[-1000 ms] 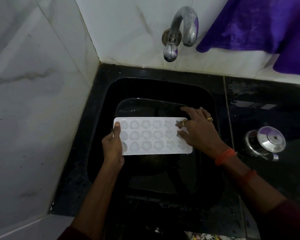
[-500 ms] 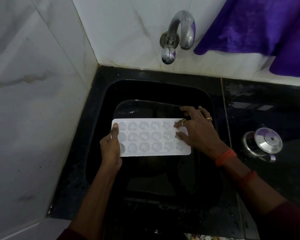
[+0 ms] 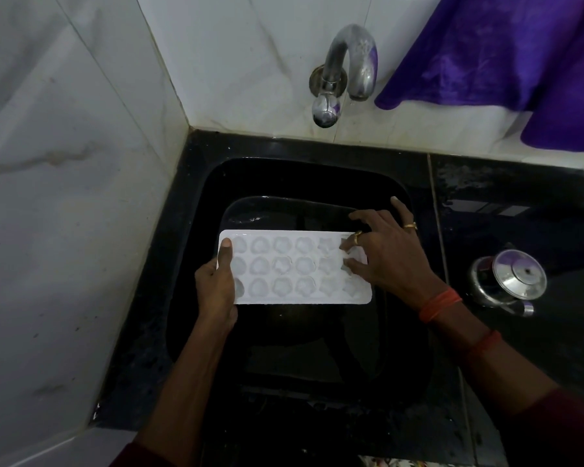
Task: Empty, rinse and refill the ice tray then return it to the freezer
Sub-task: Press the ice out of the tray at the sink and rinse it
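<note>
Ice tray, white, is held level and cells-up over the black sink at the centre of the frame, its long axis running left to right. The left hand grips the left short end, thumb laid on the top face and fingers hidden underneath. The right hand covers the right short end, its fingertips bent down among the last cells; whether they pinch a cube or only press cannot be told. The cells look pale and filled, though the dim light leaves that unsure. A dark dish sits in the basin just beyond and below the tray. The tap juts from the wall in the upper centre, past the tray's far long edge and nearer its right end; no water shows. With a hand at each short end, emptying would likely mean a twist or a roll about that long axis, cubes dropping into the basin. A steel lid rests on the counter at right, and a purple cloth hangs at upper right.
</note>
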Motion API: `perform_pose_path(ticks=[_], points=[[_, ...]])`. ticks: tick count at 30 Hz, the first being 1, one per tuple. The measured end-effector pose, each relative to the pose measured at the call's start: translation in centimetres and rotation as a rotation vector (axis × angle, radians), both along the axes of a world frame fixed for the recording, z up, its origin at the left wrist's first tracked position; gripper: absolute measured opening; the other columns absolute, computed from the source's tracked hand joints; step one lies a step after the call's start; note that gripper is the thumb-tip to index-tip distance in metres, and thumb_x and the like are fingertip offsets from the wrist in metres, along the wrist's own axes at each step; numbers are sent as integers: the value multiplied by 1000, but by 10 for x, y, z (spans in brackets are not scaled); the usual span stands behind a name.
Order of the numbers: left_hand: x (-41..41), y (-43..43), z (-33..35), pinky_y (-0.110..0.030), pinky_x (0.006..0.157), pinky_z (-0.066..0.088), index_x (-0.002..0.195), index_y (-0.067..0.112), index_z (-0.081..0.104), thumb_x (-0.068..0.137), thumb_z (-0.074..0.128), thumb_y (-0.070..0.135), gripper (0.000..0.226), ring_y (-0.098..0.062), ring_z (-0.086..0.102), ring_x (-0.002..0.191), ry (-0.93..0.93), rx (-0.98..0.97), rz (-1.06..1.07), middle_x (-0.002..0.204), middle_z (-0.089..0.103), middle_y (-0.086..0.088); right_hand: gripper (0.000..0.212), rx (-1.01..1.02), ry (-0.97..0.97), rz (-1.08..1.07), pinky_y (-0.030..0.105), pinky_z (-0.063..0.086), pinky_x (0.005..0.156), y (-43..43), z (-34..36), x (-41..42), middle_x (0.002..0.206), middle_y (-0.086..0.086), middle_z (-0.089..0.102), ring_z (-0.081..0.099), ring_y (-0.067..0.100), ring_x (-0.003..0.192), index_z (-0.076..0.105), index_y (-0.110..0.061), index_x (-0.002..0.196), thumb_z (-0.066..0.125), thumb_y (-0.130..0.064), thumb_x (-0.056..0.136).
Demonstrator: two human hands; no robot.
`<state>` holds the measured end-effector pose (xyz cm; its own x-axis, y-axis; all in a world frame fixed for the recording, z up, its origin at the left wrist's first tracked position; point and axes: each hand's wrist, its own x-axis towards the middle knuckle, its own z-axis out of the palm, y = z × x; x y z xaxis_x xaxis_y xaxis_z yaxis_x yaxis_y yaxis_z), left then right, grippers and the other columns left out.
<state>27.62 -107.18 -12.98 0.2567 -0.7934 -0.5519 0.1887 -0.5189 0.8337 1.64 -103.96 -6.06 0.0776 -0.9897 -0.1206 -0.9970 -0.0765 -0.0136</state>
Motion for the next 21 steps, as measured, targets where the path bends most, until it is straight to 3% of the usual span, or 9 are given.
perform_pose_path(ticks=[8, 14, 21], points=[[-1, -1, -1, -44, 73, 63, 89, 13, 74, 94, 65, 46, 35, -27, 75, 86, -10, 12, -16, 92, 77, -7, 36, 57, 77, 20, 55, -7, 122, 1, 0, -2, 152, 1, 41, 37, 23, 139, 72, -37, 113, 65, -57, 84], [-4, 0, 1, -44, 75, 62, 87, 13, 73, 94, 65, 45, 34, -27, 74, 87, -9, 2, -2, 92, 76, -7, 35, 18, 37, -26, 53, -12, 121, 0, 6, -5, 145, 0, 49, 43, 22, 135, 74, -39, 105, 74, -57, 75], [-3, 0, 0, -45, 74, 63, 92, 11, 73, 93, 65, 48, 37, -27, 75, 86, 4, 24, 2, 95, 77, -9, 41, 50, 106, 11, 56, -12, 121, 0, -1, 0, 156, 2, 39, 38, 20, 140, 70, -35, 119, 63, -56, 84]])
